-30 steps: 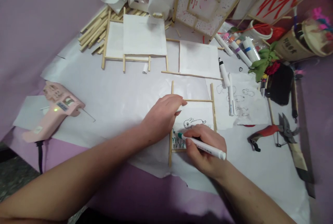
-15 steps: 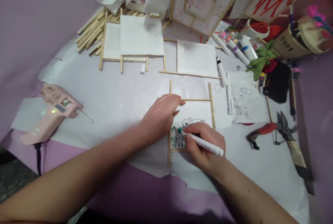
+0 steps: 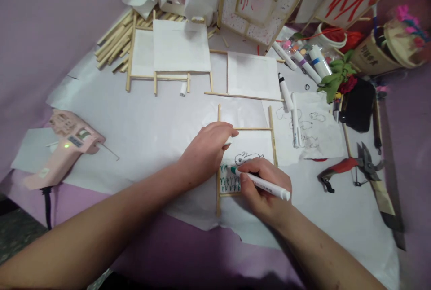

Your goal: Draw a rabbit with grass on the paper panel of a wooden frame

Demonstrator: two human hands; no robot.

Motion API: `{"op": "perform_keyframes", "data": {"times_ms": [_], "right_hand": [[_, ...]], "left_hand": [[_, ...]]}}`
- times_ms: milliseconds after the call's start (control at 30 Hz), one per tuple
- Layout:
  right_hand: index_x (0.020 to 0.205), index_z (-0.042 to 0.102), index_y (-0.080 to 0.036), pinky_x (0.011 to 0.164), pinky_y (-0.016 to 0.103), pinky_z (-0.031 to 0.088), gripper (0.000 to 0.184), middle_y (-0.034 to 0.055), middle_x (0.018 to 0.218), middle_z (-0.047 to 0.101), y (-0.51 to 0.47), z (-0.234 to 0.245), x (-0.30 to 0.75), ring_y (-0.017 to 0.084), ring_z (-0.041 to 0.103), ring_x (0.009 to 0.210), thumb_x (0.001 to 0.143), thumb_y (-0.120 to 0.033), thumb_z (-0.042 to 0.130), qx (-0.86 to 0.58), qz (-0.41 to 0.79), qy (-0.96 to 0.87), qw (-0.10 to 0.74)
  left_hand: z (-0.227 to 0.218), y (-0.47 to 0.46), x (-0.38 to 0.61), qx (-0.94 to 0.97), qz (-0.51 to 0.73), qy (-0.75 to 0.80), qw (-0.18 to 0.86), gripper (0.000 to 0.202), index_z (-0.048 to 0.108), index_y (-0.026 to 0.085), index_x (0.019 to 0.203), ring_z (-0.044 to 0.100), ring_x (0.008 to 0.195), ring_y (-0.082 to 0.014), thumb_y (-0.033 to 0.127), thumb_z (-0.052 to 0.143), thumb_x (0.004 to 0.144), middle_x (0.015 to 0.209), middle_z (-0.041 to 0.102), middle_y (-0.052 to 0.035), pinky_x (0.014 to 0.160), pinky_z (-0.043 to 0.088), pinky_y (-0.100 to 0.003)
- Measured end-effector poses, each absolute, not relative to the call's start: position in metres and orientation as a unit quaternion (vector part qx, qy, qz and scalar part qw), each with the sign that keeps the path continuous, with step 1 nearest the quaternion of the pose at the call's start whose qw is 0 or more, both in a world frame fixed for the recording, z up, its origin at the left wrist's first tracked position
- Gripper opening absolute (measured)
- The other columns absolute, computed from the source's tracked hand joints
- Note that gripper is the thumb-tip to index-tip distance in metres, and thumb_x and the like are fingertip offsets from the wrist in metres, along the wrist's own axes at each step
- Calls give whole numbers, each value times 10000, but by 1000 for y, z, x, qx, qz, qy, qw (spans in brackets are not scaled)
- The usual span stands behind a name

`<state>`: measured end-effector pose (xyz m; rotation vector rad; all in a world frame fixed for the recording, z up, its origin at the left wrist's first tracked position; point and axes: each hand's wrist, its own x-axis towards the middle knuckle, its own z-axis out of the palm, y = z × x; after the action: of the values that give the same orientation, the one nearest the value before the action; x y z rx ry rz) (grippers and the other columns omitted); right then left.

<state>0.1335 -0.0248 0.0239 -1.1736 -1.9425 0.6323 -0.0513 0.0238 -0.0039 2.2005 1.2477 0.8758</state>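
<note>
Right hand [image 3: 266, 193]: grip closed around a white marker [image 3: 261, 183], held slanted with its green tip touching the lower left corner of the paper panel [image 3: 251, 146], where rows of green marks already stand; the low slant suits short strokes. Left hand [image 3: 207, 153]: fingers curled and pressed flat on the panel's left edge, over the left stick of its wooden frame [image 3: 218, 200], grasping nothing, judged to steady the panel against the pull of the tip. A black outline drawing of an animal [image 3: 247, 158] sits on the panel just above the right hand. Beyond the panel's right stick lies a loose sketch sheet [image 3: 316, 133] with two capped markers [image 3: 292, 110] across it; red-handled cutters [image 3: 350, 166] lie further right of that. Well to the left of the panel a pink glue gun [image 3: 63, 146] rests on the table [image 3: 141, 119], its green lamp lit. Against the frame half a second earlier, both hands keep the same hold and the tip stays in the same corner; only the view has shifted slightly.
</note>
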Motion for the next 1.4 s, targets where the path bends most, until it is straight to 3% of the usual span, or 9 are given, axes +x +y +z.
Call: {"op": "perform_keyframes", "data": {"times_ms": [1400], "right_hand": [[787, 599, -205, 567, 292, 468, 109, 5, 663, 663, -25, 24, 135, 139, 599, 590, 881, -166, 559, -497, 254, -719, 414]], "left_hand": [[-2, 24, -51, 804, 305, 457, 226, 334, 614, 151, 1151, 613, 1215, -247, 19, 460, 885, 1189, 693, -113, 1030, 525, -445]]}}
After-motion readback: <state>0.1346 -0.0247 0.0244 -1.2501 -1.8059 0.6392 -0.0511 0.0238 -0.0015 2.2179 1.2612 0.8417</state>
